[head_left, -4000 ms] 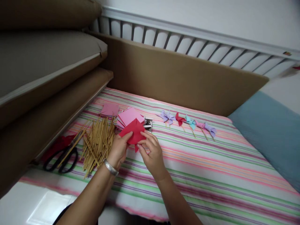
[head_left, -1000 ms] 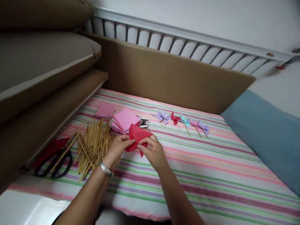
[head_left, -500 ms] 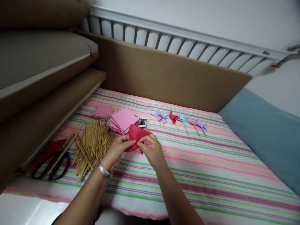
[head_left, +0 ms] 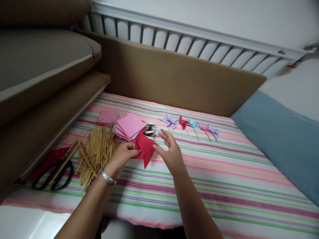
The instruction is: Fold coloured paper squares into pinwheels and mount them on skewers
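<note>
A striped cloth spreads across the scene, its far edge running along a brown panel. Thick cushions are piled over its left edge, a white slatted railing stands behind the panel, and a blue panel slopes along the right edge. Toward the near left corner lies a loose heap of wooden sticks. Both hands are over the middle of the left half: the left hand pinches the near-left side of the folded red paper between thumb and fingers; the right hand is spread open, its thumb tip at the paper's right corner, whether touching I cannot tell. Black-handled scissors lie nearest the near left corner, a stick across them, beside a red item too dim to make out. The red paper is held just nearer than a stack of pink squares, one point toward the near edge. A smaller pink stack sits toward the far left corner. Small pinwheels in lilac, red, turquoise and pink line up near the far edge. A shiny metal item is beside the larger stack; a silver bracelet circles the left wrist.
</note>
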Demonstrator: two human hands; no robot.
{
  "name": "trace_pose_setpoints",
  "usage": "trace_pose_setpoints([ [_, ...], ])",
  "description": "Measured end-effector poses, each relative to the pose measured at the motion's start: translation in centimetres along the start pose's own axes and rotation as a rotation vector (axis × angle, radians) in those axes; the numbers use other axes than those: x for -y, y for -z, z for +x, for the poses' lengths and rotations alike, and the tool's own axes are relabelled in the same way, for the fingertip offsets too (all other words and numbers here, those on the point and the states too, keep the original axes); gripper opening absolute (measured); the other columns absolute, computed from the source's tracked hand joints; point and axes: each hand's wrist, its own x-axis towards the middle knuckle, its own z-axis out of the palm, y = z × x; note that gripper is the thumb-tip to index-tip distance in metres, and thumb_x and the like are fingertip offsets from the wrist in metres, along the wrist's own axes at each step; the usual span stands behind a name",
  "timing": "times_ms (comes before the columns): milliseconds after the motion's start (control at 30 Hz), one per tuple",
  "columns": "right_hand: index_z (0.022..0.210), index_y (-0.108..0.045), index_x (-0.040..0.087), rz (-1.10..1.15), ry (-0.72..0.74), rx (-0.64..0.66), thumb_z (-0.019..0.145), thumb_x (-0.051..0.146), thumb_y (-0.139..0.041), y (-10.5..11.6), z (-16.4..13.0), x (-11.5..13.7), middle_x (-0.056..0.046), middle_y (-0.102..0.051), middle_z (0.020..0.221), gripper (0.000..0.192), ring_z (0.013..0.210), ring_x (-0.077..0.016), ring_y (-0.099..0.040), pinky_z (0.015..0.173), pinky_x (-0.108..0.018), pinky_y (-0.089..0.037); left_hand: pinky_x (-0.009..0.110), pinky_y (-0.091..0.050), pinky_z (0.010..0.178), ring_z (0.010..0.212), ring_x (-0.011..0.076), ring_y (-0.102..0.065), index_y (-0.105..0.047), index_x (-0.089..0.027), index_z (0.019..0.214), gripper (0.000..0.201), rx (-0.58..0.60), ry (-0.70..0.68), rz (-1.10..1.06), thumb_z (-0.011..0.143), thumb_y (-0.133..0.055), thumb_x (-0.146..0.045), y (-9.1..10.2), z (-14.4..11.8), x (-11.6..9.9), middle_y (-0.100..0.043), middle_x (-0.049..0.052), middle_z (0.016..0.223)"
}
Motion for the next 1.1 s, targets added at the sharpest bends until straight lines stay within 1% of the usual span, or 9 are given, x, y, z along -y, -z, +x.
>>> trace_pose_setpoints([
  [133,0.129,-0.044,0.024,0.142,-0.164,0.317,0.064,0.022,-0.068,0.5,-0.1,0.2,-0.001,-0.064,0.083,0.069,0.072,-0.0176,-0.061,0.064,-0.030,-0.048,0.023,-0.033,0.055,0.051,0.0101,-0.047,-0.063,-0.013,0.053,0.011,0.126,0.044,0.065,0.053,-0.071,-0.022,-0.3,-0.2,0.0,-0.058,-0.001,0.052],
  [200,0.127,-0.047,0.025,0.170,-0.182,0.435,0.063,0.018,-0.067,0.4,-0.3,0.2,0.002,-0.062,0.079,0.067,0.059,-0.0124,-0.054,0.057,-0.026,-0.045,0.023,-0.031,0.053,0.049,0.0095,-0.045,-0.064,-0.013,0.053,0.010,0.177,0.056,0.103,0.054,-0.070,-0.021,-0.6,-0.2,0.4,-0.056,-0.002,0.051],
  [267,0.124,-0.050,0.026,0.142,-0.160,0.464,0.063,0.014,-0.065,0.4,-0.4,0.1,0.002,-0.061,0.081,0.064,0.057,-0.0097,-0.050,0.055,-0.023,-0.042,0.023,-0.031,0.052,0.048,0.0094,-0.044,-0.063,-0.013,0.053,0.009,0.199,0.073,0.128,0.054,-0.069,-0.020,-0.8,-0.1,0.8,-0.055,-0.002,0.049],
  [433,0.123,-0.050,0.025,0.163,-0.174,0.443,0.062,0.012,-0.065,0.4,-0.1,-0.5,0.004,-0.059,0.078,0.064,0.057,-0.0095,-0.048,0.053,-0.021,-0.040,0.023,-0.037,0.054,0.051,0.0105,-0.051,-0.063,-0.013,0.055,0.013,0.169,0.061,0.067,0.052,-0.074,-0.019,-1.0,0.1,0.8,-0.058,-0.001,0.052],
  [600,0.123,-0.048,0.021,0.371,-0.264,0.269,0.058,0.017,-0.069,0.2,0.2,-0.3,0.002,-0.063,0.083,0.067,0.067,-0.0138,-0.057,0.063,-0.026,-0.047,0.029,-0.048,0.068,0.062,0.0147,-0.063,-0.068,-0.016,0.087,0.033,0.076,0.112,-0.179,0.057,-0.078,-0.026,-0.8,-0.5,0.0,-0.069,0.004,0.074],
  [733,0.120,-0.049,0.020,0.448,-0.263,0.169,0.057,0.017,-0.069,0.0,0.3,-0.2,0.000,-0.066,0.088,0.067,0.075,-0.0168,-0.061,0.069,-0.028,-0.049,0.026,-0.048,0.067,0.064,0.0133,-0.063,-0.070,-0.016,0.077,0.024,0.128,0.126,-0.297,0.058,-0.079,-0.027,-1.7,-1.0,0.4,-0.071,0.004,0.074],
  [867,0.117,-0.053,0.022,0.398,-0.210,0.141,0.056,0.018,-0.069,-0.5,0.4,-0.8,-0.001,-0.067,0.095,0.063,0.081,-0.0195,-0.062,0.072,-0.031,-0.051,0.019,-0.043,0.057,0.055,0.0090,-0.058,-0.070,-0.014,0.066,0.018,0.039,0.103,-0.346,0.055,-0.080,-0.024,-3.2,-0.9,1.2,-0.069,0.002,0.063],
  [1000,0.120,-0.050,0.023,0.349,-0.177,0.149,0.061,0.021,-0.068,-0.9,0.3,-0.9,-0.002,-0.067,0.094,0.062,0.075,-0.0195,-0.063,0.070,-0.034,-0.052,0.021,-0.043,0.055,0.051,0.0095,-0.057,-0.070,-0.014,0.065,0.020,-0.045,0.095,-0.404,0.051,-0.081,-0.024,-3.8,-0.5,1.6,-0.069,0.002,0.059],
  [1100,0.124,-0.048,0.022,0.163,-0.073,0.012,0.069,0.024,-0.062,-0.7,-0.1,-0.2,-0.005,-0.066,0.095,0.057,0.082,-0.0207,-0.063,0.078,-0.039,-0.051,0.023,-0.045,0.059,0.055,0.0116,-0.060,-0.070,-0.014,0.064,0.019,-0.101,0.073,-0.453,0.051,-0.081,-0.023,-3.5,-0.3,1.6,-0.069,0.002,0.060],
])
